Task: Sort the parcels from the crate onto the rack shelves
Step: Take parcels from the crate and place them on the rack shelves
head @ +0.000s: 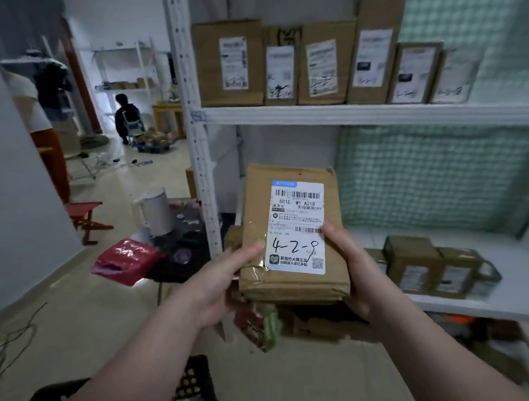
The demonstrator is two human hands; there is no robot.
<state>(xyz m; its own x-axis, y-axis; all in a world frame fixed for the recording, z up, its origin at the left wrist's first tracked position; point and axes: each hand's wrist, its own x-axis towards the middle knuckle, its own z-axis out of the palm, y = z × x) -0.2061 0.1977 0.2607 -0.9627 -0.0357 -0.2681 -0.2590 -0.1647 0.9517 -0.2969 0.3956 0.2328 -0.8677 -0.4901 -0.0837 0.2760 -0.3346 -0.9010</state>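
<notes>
The left forearm (137,368) and right forearm (443,354) are stretched forward and upward, converging. A parcel (257,201) is gripped at its lower corners by the left hand (222,282) and right hand (357,272), with the thumbs (246,249) laid on its front and the other fingers hidden behind.

A parcel storeroom: a white metal rack (376,114) carries rows of white-labelled brown cardboard parcels (229,63), with a black plastic crate (196,392) nearby.
</notes>
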